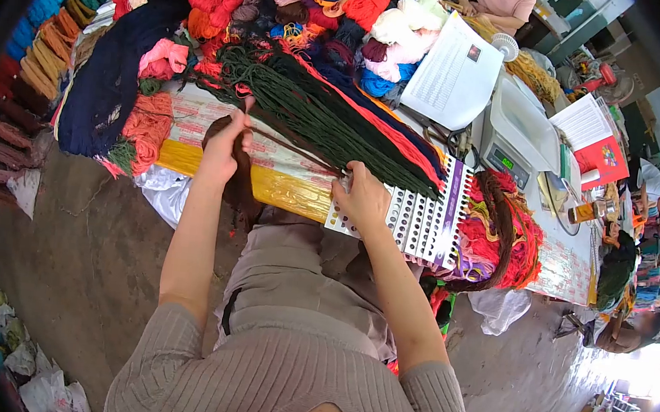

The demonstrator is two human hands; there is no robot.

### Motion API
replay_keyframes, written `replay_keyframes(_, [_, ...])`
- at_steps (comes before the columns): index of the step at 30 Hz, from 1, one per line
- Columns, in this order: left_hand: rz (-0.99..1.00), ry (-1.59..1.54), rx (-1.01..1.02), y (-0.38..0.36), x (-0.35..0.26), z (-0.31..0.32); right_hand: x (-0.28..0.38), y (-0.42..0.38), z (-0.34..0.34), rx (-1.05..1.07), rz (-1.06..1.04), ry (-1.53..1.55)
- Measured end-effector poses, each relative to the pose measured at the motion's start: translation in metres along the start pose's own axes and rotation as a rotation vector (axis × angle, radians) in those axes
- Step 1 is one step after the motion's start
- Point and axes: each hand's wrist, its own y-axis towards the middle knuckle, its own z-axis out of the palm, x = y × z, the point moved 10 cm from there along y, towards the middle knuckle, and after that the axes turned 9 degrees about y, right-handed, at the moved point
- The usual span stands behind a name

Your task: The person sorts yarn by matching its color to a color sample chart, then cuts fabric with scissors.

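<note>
Dark brown yarn hank (239,186), long and limp, hanging over the near edge of the yellow-edged table (284,190) toward the lap. Landmark for all places: white perforated plastic card (415,221), with rows of round holes, lying on that table edge.

Well left of card: left hand (223,153), fingers clenched round the top of the brown hank, thumb up; hank running down behind the fingers and out below the palm. One thin brown strand (295,152) stretched taut from this fist rightward toward the card.

At left end of card: right hand (362,197), fingers curled down onto the card's corner, pinching where the strand arrives; fingertips hidden, so exact grip not discernible.

Above and across card: dark green yarn bundle (314,114) and red yarn bundle (383,132), fanned diagonally, ends reaching the card's far edge.

Right of card: tangled multicolour yarn heap (512,238).

Up and right of card: white weighing scale (512,139).

Step judged in hand: drawing a single strand from the hank for fixing at a card hole. Next move likely calls for steady tension and fine fingertip aim at one hole.
</note>
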Motion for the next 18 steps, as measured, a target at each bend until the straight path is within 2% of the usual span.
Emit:
replay_keyframes(2, [0.172,0.512,-0.188,-0.008,-0.027,-0.008,0.0,0.0,-0.002,-0.026,0.002,-0.034])
replay_keyframes(3, [0.061,0.493,-0.138,0.01,-0.009,-0.032,0.0,0.001,-0.001,-0.028,0.004,-0.033])
replay_keyframes(5, [-0.198,0.19,0.068,0.021,0.01,-0.025,-0.002,0.001,0.0,-0.018,0.014,-0.043])
replay_keyframes(6, [-0.344,0.044,0.058,0.023,0.01,-0.018,-0.002,0.001,0.0,-0.016,0.012,-0.047])
replay_keyframes(8, [-0.34,-0.061,0.094,0.053,0.0,-0.034,-0.002,0.0,0.0,-0.024,0.018,-0.021])
replay_keyframes(9, [-0.281,-0.002,-0.016,0.07,-0.015,-0.051,0.0,0.0,-0.001,-0.023,0.014,-0.024])
replay_keyframes(10, [-0.271,0.062,0.012,0.093,-0.02,-0.075,0.0,-0.001,-0.001,-0.009,0.031,-0.014])
replay_keyframes(11, [-0.221,0.206,-0.194,0.1,-0.035,-0.102,0.0,-0.001,-0.003,-0.001,0.047,-0.005])
replay_keyframes(12, [0.042,0.486,-0.395,0.115,-0.063,-0.132,0.002,-0.001,-0.004,0.014,0.039,0.016])
replay_keyframes(13, [0.121,0.898,-0.539,0.107,-0.089,-0.139,0.002,-0.001,-0.004,0.003,0.022,0.04])
replay_keyframes(14, [0.23,1.33,-0.6,0.11,-0.112,-0.146,0.0,-0.001,-0.002,0.011,0.008,0.06])
replay_keyframes(16, [0.242,1.618,-0.601,0.082,-0.127,-0.119,-0.004,-0.002,-0.001,-0.032,-0.027,0.05])
replay_keyframes(17, [0.379,1.504,-0.575,0.057,-0.123,-0.092,-0.004,-0.001,-0.003,-0.017,-0.016,0.087])
replay_keyframes(18, [-0.039,1.223,-0.402,0.021,-0.097,-0.064,-0.002,-0.002,-0.006,0.004,-0.001,0.126])
